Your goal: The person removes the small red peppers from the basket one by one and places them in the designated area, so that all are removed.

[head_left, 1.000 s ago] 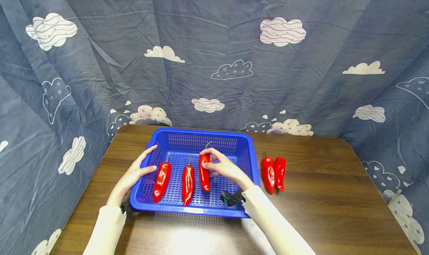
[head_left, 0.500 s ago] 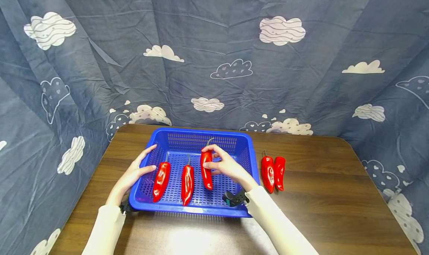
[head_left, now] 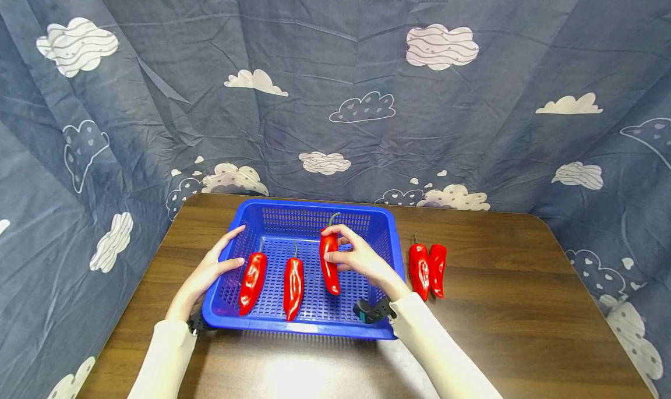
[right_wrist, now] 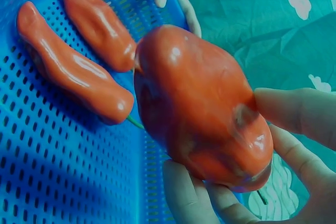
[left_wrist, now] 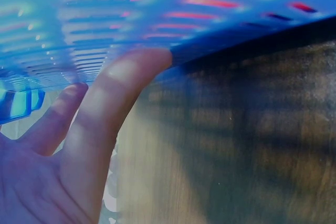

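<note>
My right hand (head_left: 363, 262) pinches a long red pepper (head_left: 329, 278) between thumb and fingers, over the right half of the blue basket (head_left: 301, 328). Its green stem points away from me, its tip towards me. In the right wrist view this pepper (right_wrist: 197, 103) fills the middle, seen nearly end-on. Two more red peppers (head_left: 253, 283) lie side by side on the basket's floor, to its left. My left hand (head_left: 206, 274) rests along the basket's left side, thumb and fingers spread; in the left wrist view its extended fingers (left_wrist: 126, 74) touch the slotted outer wall.
Two other red peppers (head_left: 419, 271) lie close together on the wooden table (head_left: 503, 294), just right of the basket. A dark cloud-patterned curtain (head_left: 314, 67) hangs behind and beside the table. The basket's raised walls surround the peppers inside.
My right hand has shifted slightly right and away from me with the pepper, which appears lifted a little. The left hand, the basket and the other peppers look unmoved.
</note>
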`<state>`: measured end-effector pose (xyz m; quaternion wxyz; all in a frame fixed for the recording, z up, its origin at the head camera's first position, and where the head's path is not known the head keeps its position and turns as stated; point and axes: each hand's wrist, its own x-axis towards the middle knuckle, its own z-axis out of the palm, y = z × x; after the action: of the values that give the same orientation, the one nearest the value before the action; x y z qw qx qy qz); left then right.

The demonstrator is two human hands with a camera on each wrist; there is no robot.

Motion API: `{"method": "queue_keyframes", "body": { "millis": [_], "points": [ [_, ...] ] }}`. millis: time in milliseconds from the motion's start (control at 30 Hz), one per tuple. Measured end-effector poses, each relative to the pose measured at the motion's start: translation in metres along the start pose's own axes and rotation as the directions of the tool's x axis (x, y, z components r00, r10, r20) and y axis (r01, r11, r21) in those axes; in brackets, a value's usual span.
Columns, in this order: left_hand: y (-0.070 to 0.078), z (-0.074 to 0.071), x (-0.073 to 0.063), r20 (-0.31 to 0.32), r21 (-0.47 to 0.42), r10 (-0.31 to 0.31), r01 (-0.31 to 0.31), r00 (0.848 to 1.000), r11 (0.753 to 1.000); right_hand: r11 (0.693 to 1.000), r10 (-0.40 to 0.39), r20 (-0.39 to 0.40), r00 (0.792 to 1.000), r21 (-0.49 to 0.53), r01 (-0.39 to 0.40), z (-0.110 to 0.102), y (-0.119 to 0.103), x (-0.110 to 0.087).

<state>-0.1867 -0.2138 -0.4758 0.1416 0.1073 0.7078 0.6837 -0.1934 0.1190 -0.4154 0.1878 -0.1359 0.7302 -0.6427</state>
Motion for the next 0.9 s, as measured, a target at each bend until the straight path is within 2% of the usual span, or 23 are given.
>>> {"method": "queue_keyframes", "body": {
  "millis": [133, 567, 733, 900],
  "points": [
    [0.0, 0.0, 0.0, 0.001, 0.005, 0.007, -0.007, 1.0, 1.0, 1.0, -0.012, -0.003, 1.0, -0.007, 0.012, -0.003, 0.001, -0.002],
    [-0.001, 0.0, 0.0, -0.009, -0.015, -0.032, 0.032, 0.999, 0.999, 1.0, -0.009, -0.043, 0.999, 0.005, 0.009, -0.017, 0.002, -0.011],
    [0.0, 0.0, 0.0, -0.011, -0.016, -0.042, 0.042, 0.999, 0.999, 1.0, -0.024, -0.05, 0.998, -0.015, 0.023, -0.025, 0.003, -0.014],
    [0.0, 0.0, 0.0, -0.008, -0.001, -0.028, 0.028, 1.0, 1.0, 0.999, -0.023, -0.062, 0.998, -0.05, 0.02, -0.032, 0.004, -0.018]
  ]
}}
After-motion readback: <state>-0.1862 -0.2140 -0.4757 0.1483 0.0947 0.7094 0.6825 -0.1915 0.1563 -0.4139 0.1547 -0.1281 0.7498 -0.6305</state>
